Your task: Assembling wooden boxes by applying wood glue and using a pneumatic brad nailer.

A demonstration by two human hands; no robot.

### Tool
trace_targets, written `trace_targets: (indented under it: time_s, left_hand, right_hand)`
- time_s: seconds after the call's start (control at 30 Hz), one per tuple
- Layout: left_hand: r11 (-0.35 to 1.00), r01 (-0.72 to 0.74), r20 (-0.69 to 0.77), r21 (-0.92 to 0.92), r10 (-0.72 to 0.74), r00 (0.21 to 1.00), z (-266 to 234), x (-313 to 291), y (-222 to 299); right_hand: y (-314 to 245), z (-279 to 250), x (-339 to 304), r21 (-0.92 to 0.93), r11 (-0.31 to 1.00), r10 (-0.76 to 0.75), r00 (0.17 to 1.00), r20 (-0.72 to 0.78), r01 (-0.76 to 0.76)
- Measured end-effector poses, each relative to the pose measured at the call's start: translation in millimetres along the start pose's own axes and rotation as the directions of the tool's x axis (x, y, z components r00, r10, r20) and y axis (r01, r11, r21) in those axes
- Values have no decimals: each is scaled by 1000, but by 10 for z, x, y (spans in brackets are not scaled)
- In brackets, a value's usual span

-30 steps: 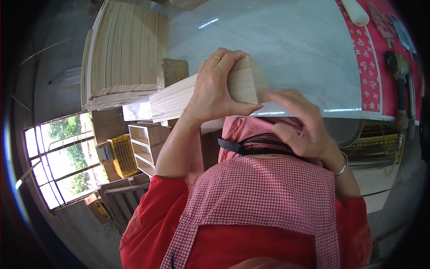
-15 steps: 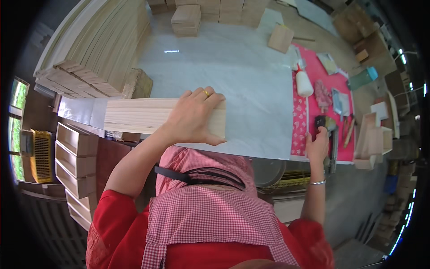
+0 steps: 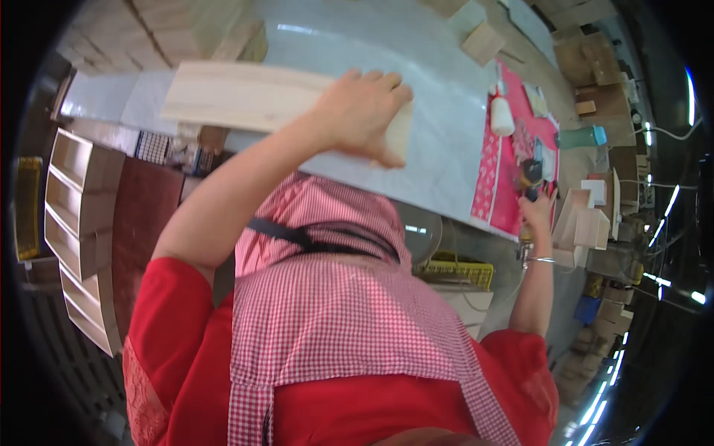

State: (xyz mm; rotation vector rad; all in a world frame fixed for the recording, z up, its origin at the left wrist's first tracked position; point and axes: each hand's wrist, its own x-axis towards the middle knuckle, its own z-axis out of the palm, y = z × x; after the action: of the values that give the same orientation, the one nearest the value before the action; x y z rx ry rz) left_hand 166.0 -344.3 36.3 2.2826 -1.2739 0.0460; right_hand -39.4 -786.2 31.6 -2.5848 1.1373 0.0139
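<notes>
A pale wooden board (image 3: 238, 97) lies lengthwise along the near side of the table. My left hand (image 3: 364, 111) is closed over its right end, fingers across the far edge and thumb at the near edge. At the table's right front corner, my right hand (image 3: 537, 208) grips a black and yellow tool that looks like a nail gun (image 3: 531, 172). A fitting and a thin hose show below that hand. Motion blurs the board and the tool somewhat.
Stacked boards (image 3: 119, 33) fill the far left. On a pink cloth (image 3: 494, 175) at right lie a white glue bottle (image 3: 501, 117) and small tools. Beyond stands a teal-capped bottle (image 3: 584, 137). Open wooden boxes (image 3: 78, 193) stand lower left, others (image 3: 573, 223) at right.
My right hand has taken up the tool from the pink cloth's near edge. My left hand keeps its hold on the board. The whole view has shifted and turned slightly.
</notes>
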Motion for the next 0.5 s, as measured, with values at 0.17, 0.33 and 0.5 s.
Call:
trace_targets:
  time_s: [0.17, 0.33, 0.5]
  left_hand:
    - [1000, 19, 21, -3, -19, 1000, 31, -13, -48]
    - [997, -53, -12, 61, 54, 998, 61, -48, -57]
    - [997, -25, 39, 72, 23, 999, 12, -71, -3]
  right_hand:
    - [-945, -380, -603, 60, 994, -105, 978, 182, 95]
    - [-1628, -509, -1248, 83, 865, -500, 865, 49, 495]
    - [-2025, -643, -1347, -10, 759, -614, 720, 323, 651]
